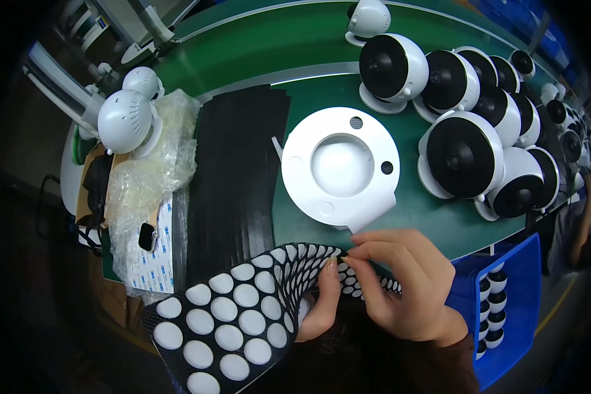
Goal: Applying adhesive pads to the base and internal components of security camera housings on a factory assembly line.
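A curved black sheet of round white adhesive pads (pixel 228 336) is held up close in front of me. My left hand (pixel 320 305) grips it from behind, with the thumb at its upper edge. At that same edge the thumb and index finger of my right hand (pixel 407 282) are pinched together. A small dark bit shows between those fingertips, and whether it is the sheet's edge or a single pad is hard to see. Just beyond lies a white ring-shaped base (pixel 299 180) with a round opening. Two dark mesh discs (pixel 356 123) sit on it, and a flat tab points toward me.
Black strips (pixel 233 171) are stacked left of the base. Beside them are bubble wrap (pixel 148 190), a smartwatch (pixel 148 237) and white round devices (pixel 123 121). Black-and-white ball-shaped devices (pixel 463 157) crowd the right. A blue bin (pixel 515 328) at lower right holds small black-and-white balls.
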`<action>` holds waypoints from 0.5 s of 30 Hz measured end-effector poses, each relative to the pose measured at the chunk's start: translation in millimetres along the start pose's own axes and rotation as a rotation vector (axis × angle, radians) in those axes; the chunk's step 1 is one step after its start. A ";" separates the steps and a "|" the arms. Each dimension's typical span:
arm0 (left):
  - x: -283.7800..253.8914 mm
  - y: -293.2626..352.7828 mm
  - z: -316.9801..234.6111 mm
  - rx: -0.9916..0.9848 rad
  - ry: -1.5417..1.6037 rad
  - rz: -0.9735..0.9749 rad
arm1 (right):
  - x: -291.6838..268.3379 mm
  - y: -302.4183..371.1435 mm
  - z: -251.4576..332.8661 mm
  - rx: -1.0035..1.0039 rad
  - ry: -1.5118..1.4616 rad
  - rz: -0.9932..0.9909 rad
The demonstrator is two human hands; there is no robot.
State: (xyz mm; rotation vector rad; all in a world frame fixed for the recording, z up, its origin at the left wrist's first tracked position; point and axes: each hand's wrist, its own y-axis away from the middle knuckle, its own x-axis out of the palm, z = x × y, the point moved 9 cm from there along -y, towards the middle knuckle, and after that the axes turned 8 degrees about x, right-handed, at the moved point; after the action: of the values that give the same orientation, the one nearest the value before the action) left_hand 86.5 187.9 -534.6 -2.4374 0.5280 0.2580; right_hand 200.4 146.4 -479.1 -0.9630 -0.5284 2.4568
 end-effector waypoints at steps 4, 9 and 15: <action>-4.5 10.3 4.7 -0.153 -0.210 -0.018 | 0.6 6.5 12.1 -0.081 0.122 -0.068; -27.1 17.9 0.9 -0.264 -0.367 -0.094 | 3.4 1.4 16.8 -0.004 -0.035 0.007; -8.7 12.3 23.9 -0.279 -0.071 -0.095 | 4.2 -6.6 -0.9 0.043 -0.101 0.119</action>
State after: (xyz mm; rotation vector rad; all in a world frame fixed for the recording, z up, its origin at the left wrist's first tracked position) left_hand 72.0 196.3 -557.3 -2.7023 0.3636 0.4003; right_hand 200.0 154.2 -478.7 -0.8800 -0.4614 2.6232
